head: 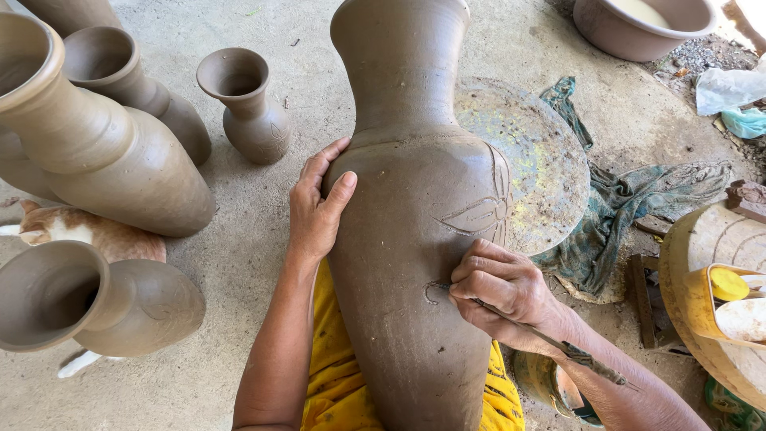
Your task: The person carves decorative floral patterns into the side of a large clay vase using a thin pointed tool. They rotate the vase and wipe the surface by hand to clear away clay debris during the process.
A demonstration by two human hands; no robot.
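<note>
From the head camera, a tall unfired clay vase [415, 239] lies across the person's lap at centre, and the left hand [319, 203] at nine o'clock spreads flat against its shoulder, gripping nothing, to steady it. The right hand [503, 291] at four o'clock is closed around a thin carving tool [558, 347], its tip on the clay below an incised leaf pattern [483, 209], braced for control.

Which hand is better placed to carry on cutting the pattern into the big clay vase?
The right hand: it grips the carving tool with its tip at the vase. The left hand only steadies.

Small vase [249, 108] stands left of big vase [415, 223].
</note>
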